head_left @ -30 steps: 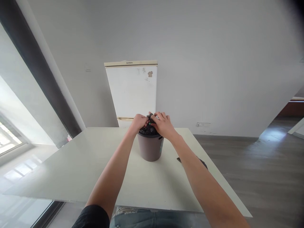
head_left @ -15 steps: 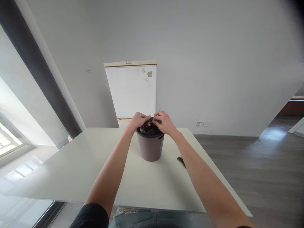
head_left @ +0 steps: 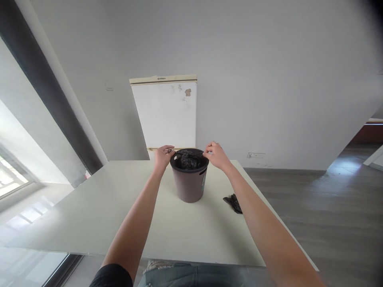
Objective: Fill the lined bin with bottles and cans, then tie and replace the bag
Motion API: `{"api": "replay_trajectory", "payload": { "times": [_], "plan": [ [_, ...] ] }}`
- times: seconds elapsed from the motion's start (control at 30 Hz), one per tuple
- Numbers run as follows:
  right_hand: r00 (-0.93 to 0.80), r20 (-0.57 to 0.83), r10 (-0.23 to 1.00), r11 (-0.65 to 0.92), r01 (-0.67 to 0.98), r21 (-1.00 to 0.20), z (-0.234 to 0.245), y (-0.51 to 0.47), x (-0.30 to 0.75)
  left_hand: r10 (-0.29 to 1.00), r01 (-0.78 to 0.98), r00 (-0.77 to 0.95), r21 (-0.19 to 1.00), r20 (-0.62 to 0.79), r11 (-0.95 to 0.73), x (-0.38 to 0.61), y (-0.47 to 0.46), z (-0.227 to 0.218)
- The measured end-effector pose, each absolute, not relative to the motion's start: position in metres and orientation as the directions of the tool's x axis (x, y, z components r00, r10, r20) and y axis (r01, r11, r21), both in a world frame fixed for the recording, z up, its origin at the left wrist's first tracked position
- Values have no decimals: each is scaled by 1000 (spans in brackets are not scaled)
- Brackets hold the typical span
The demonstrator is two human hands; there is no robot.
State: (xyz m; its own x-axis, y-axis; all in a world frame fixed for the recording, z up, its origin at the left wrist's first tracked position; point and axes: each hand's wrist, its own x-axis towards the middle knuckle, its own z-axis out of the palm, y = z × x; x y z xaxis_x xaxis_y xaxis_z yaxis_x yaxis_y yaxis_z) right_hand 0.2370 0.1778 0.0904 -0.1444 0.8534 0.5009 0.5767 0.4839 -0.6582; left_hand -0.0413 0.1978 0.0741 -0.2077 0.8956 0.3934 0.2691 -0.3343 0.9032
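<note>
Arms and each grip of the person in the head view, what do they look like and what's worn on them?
The left grip and right grip are bare human hands, without gloves. A plain black sleeve covers the upper part of the left arm; the right arm is bare as far as it shows.

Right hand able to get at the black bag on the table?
Probably yes: the black bag lies right of the bin, nothing seen between, though the right hand is busy at the rim.
</note>
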Motion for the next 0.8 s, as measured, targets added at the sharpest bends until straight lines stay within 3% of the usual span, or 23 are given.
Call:
{"api": "replay_trajectory", "payload": {
  "times": [0.37,0.6,0.8],
  "plan": [
    [-71,389,919,376,463,-803,67,168,276,847,303,-322,894,423,-331,-58,198,52],
    [-29,387,922,368,381,-848,78,157,275,806,348,-331,858,490,-378,-51,187,65],
    [-236,478,846,519,159,-840,111,153,228,744,385,-204,751,636,-536,-12,165,108]
  ]
}}
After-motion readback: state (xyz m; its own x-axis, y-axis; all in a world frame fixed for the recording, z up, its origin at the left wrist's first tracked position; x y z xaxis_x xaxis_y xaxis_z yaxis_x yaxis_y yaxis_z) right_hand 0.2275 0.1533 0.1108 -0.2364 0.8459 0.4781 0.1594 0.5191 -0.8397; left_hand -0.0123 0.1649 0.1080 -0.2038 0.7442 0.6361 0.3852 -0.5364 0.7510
